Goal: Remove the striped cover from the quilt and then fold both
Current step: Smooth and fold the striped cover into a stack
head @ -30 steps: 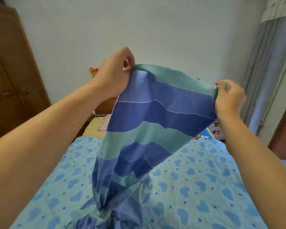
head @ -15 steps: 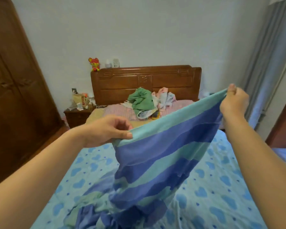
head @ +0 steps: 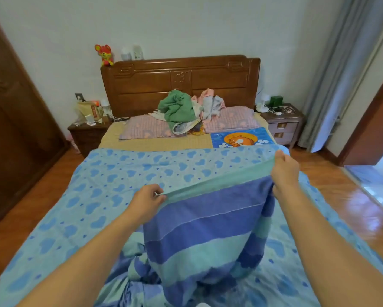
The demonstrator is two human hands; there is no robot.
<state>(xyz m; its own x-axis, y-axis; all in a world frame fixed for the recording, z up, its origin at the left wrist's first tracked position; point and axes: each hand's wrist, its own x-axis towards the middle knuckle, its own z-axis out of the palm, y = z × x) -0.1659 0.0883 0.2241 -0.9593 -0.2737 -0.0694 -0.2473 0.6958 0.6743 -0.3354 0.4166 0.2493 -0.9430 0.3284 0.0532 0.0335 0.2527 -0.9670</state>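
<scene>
Your left hand (head: 146,201) is pinching the teal top edge of the striped cover (head: 210,229) at its left corner; your right hand (head: 284,173) is gripping the same edge at its right corner, held higher. The cover is hanging taut between them, its lower end bunching on the heart-print quilt (head: 111,180) spread over the bed.

From my remote feed, the cover (head: 208,229) hangs between the left hand (head: 146,201) and right hand (head: 284,171), above the quilt (head: 97,196) spread over the bed's near part. Behind it lie two pillows (head: 146,129) with a clothes heap (head: 181,109) between them, against the headboard (head: 179,78). Nightstands (head: 86,134) flank the bed.
</scene>
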